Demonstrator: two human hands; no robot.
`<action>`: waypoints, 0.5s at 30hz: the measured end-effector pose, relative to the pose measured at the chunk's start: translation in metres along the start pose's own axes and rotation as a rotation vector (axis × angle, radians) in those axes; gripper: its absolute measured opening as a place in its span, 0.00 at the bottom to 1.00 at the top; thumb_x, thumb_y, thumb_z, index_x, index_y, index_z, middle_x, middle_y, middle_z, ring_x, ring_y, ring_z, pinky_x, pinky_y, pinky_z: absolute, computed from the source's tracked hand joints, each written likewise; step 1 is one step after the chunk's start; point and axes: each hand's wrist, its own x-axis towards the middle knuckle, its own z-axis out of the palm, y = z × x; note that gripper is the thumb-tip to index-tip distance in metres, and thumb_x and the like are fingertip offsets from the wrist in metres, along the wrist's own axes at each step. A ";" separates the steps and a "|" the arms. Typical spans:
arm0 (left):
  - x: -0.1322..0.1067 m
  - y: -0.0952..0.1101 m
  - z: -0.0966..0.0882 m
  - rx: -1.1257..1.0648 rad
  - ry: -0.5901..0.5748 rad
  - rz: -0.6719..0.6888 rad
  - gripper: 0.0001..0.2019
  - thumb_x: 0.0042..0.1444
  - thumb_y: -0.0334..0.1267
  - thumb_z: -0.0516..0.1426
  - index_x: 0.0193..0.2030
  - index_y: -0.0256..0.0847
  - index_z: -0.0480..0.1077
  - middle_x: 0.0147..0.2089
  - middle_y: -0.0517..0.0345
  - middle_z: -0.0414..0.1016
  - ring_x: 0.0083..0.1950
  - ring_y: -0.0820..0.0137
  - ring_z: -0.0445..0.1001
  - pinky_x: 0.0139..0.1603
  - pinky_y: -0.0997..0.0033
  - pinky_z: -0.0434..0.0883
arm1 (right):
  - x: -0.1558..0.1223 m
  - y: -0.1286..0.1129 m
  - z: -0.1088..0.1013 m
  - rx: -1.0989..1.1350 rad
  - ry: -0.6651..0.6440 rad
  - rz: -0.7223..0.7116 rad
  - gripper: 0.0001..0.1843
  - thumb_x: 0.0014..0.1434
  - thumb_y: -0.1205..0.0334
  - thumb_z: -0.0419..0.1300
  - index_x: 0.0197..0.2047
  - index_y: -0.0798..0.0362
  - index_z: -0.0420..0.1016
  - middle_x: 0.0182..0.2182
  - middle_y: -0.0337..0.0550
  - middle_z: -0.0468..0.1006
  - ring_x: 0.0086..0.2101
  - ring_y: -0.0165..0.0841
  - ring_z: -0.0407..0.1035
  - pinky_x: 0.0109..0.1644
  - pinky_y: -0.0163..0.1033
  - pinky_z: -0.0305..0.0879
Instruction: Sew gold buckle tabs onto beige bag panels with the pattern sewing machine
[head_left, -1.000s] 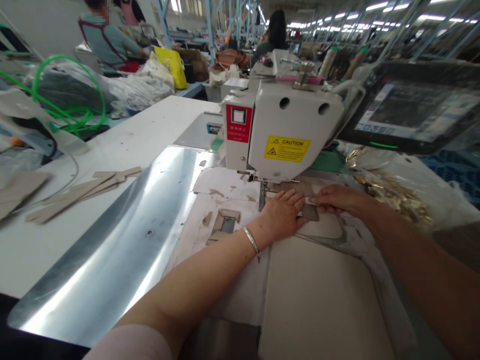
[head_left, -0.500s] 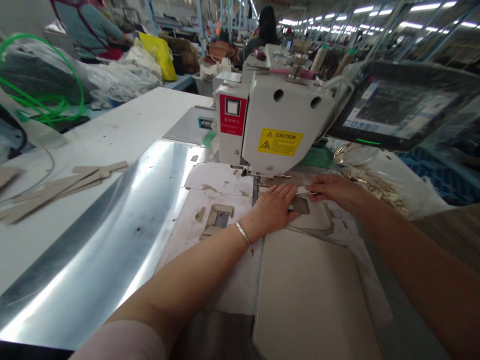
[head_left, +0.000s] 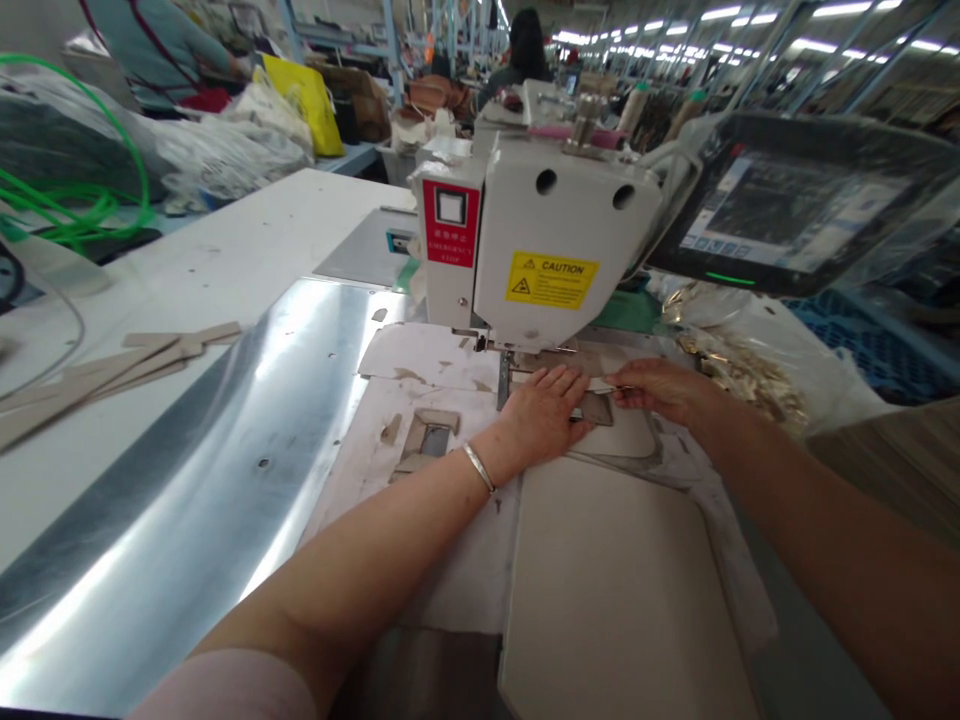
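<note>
Your left hand is lying palm down with its fingers stretched out side by side, pressing flat rather than gripping. Your right hand is pinching the right end of a narrow pale strip between thumb and fingertips. Something thin is glinting at those fingertips, but it is too small to tell what it is.

The strip is lying between your two hands, beyond the far edge of the large beige panel. Its long axis is running left to right, roughly across the front of the sewing machine. From your left hand it is pointing rightward; from your right hand, leftward. Your right hand is the nearer one, as it is touching the strip's end, while your left fingertips are resting at or over the other end; you cannot tell how much they are covering.

Below the strip, a small brown-grey piece is sitting on the small beige panel, whose near right corner is rounding off just below your right hand. Left of your left wrist, a square frame is lying on a white sheet. Farther left, loose strips are lying on the white surface, past the far-left edge of the shiny metal plate.
</note>
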 end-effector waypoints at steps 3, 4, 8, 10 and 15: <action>0.000 0.000 0.001 0.013 0.024 0.009 0.31 0.69 0.52 0.48 0.72 0.34 0.55 0.74 0.46 0.55 0.74 0.59 0.54 0.74 0.57 0.53 | 0.000 0.001 0.002 -0.071 0.020 -0.009 0.17 0.56 0.69 0.70 0.23 0.54 0.66 0.20 0.36 0.72 0.22 0.24 0.67 0.30 0.27 0.72; -0.001 0.000 0.002 0.018 0.031 0.012 0.31 0.69 0.52 0.48 0.72 0.34 0.56 0.74 0.46 0.56 0.74 0.59 0.55 0.73 0.57 0.53 | 0.000 0.002 0.002 -0.090 0.030 -0.009 0.17 0.56 0.70 0.69 0.23 0.54 0.65 0.19 0.36 0.71 0.22 0.24 0.67 0.30 0.27 0.72; -0.002 -0.001 0.003 0.037 0.051 0.017 0.30 0.69 0.52 0.49 0.70 0.34 0.59 0.73 0.46 0.58 0.74 0.59 0.56 0.73 0.57 0.55 | 0.001 0.001 0.003 -0.226 0.025 0.033 0.19 0.54 0.64 0.71 0.24 0.53 0.64 0.16 0.35 0.69 0.17 0.24 0.63 0.23 0.28 0.67; -0.002 -0.002 0.004 0.051 0.052 0.036 0.29 0.70 0.51 0.49 0.70 0.33 0.60 0.73 0.47 0.59 0.73 0.59 0.57 0.73 0.58 0.55 | 0.003 0.001 0.001 -0.284 -0.025 0.057 0.20 0.53 0.58 0.73 0.25 0.53 0.65 0.16 0.36 0.71 0.16 0.25 0.64 0.22 0.30 0.67; 0.004 0.001 0.004 0.094 0.051 0.197 0.24 0.71 0.41 0.47 0.69 0.31 0.59 0.70 0.46 0.63 0.70 0.64 0.63 0.71 0.65 0.57 | 0.009 0.002 -0.006 -0.295 -0.115 0.018 0.17 0.54 0.54 0.71 0.27 0.54 0.68 0.19 0.41 0.75 0.17 0.26 0.65 0.20 0.29 0.66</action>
